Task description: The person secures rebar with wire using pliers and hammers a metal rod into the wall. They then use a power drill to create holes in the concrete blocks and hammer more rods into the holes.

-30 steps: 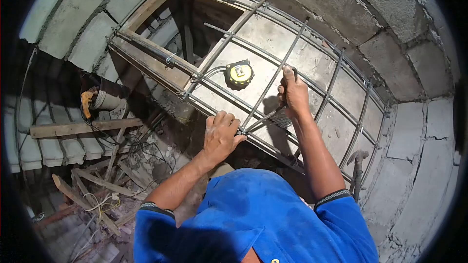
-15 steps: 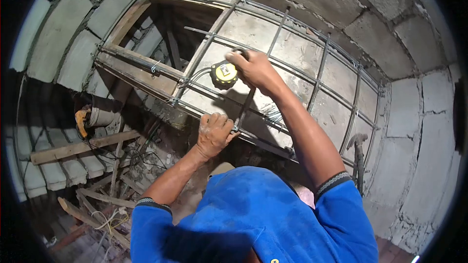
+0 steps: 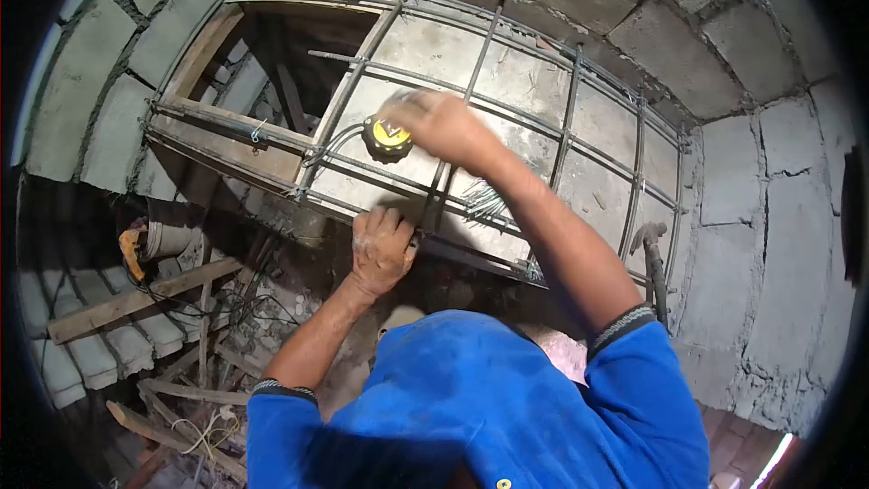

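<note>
My left hand (image 3: 382, 252) is closed around the near edge of the rebar grid (image 3: 516, 113), its fingers curled over the bar. Over the grid, my right hand (image 3: 445, 131) is a closed fist, its fingers smeared by motion. A dark curved end of a metal tool shows faintly above the fist; most of the tool is hidden or blurred. Beside that fist, a yellow and black tape measure (image 3: 389, 136) rests on the grid. A bundle of tie wires (image 3: 486, 203) lies on the pale board (image 3: 534, 81) under the bars.
A hammer (image 3: 651, 258) stands at the grid's right end. A framed opening (image 3: 290, 81) lies to the left. Below left are a bucket (image 3: 169, 237), a yellow power tool (image 3: 132, 252), a plank (image 3: 136, 299) and scrap wood. Block walls (image 3: 742, 167) surround the grid.
My right hand has moved and blurred; the dark tool it gripped upright shows less clearly. My left hand stays at the near bar. The whole view has shifted slightly.
</note>
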Motion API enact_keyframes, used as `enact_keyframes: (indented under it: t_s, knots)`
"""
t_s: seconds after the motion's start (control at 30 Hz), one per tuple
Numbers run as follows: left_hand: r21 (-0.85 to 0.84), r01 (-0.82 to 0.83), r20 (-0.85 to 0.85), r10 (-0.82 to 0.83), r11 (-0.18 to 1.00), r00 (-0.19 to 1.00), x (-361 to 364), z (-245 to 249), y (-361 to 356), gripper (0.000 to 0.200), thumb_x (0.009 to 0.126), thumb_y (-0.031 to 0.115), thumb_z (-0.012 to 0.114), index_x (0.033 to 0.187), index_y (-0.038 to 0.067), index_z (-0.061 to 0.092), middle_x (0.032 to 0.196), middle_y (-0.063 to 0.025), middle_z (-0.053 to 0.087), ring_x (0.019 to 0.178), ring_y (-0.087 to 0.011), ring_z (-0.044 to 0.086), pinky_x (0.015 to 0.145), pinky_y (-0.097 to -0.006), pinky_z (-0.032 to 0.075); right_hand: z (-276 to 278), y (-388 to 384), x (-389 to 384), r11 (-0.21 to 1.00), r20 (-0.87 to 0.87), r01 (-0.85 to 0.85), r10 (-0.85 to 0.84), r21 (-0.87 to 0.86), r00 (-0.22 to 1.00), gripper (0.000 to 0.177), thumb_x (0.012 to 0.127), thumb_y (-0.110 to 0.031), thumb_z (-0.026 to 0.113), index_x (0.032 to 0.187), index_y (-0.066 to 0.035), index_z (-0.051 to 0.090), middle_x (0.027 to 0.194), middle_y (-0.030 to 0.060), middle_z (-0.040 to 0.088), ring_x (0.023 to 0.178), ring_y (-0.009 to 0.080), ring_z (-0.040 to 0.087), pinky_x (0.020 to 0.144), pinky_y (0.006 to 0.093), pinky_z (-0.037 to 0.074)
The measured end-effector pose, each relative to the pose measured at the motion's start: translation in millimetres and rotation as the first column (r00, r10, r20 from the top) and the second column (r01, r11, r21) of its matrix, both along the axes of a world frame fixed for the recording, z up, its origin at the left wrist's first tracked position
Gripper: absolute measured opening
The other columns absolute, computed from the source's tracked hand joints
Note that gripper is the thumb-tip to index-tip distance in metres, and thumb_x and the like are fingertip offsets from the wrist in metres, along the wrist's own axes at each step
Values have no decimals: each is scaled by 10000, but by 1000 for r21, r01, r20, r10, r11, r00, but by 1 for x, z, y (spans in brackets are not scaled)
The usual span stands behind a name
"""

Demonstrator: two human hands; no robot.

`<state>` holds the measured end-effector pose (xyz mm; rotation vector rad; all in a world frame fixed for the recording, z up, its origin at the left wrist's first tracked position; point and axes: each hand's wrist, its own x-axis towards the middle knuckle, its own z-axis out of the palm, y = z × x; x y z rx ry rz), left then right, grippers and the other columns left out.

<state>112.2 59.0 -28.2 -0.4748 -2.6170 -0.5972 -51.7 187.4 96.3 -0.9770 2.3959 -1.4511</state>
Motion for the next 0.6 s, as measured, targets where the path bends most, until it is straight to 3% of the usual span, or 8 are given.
enact_keyframes:
  t_s: [0.03,0.07,0.13,0.17,0.33,0.4,0.57,0.6]
  knots:
    - [38,21,-15,-21,999,1000,-2,2,-1,259,649,128,733,863,105,588,888,-61,543,889,-271,531,776,-417,382,-6,13,-13,946,418,288,-324,149,849,424,965,-458,602,931,-42,675,681,36,612,547,146,560,518,307,454]
    - [29,12,-19,-12,1000,1000,-2,0,-2,269,611,113,726,839,107,585,883,-63,543,901,-270,539,786,-420,389,-40,31,-19,897,530,437,-402,64,746,396,964,-464,619,895,-75,601,620,-45,483,460,78,401,427,270,327]
    - [51,8,-20,-7,999,1000,-6,1,-4,265,610,107,727,831,106,580,876,-64,540,901,-268,540,784,-419,390,-38,55,0,823,684,568,-423,16,594,420,959,-509,631,885,-106,541,601,-54,459,449,59,380,397,256,289]
    - [74,19,-4,-19,997,1000,-2,-1,-4,262,608,101,727,824,105,576,869,-64,537,902,-267,541,782,-417,390,-34,61,10,781,690,623,-477,48,545,452,945,-552,641,864,-120,538,599,-55,458,457,64,398,403,252,307]
    - [89,10,-74,-4,996,997,-5,-5,-5,239,597,78,713,766,115,549,812,-44,522,824,-242,540,729,-399,389,-29,83,45,779,670,617,-401,-109,625,474,952,-564,634,822,-120,530,608,-36,500,482,50,447,416,231,353]
    - [82,16,-51,-12,997,999,-2,-10,-8,234,611,100,715,799,110,576,836,-49,540,836,-251,545,743,-403,388,-30,84,61,665,695,729,-448,-162,562,465,968,-570,604,833,-140,488,596,-50,433,473,59,393,428,221,332]
    - [78,32,-80,-25,996,996,-3,-17,-8,235,621,126,722,825,110,606,857,-50,559,843,-255,549,751,-409,386,-51,97,55,642,716,749,-443,-166,539,485,950,-595,611,855,-134,494,587,-43,418,468,63,382,427,230,320]
    - [100,22,-95,-12,995,995,-2,-13,-6,214,616,101,709,777,121,570,818,-47,528,822,-247,543,729,-402,387,-48,96,43,754,663,636,-392,-165,637,508,937,-593,633,837,-105,528,611,-23,492,491,80,462,452,249,394]
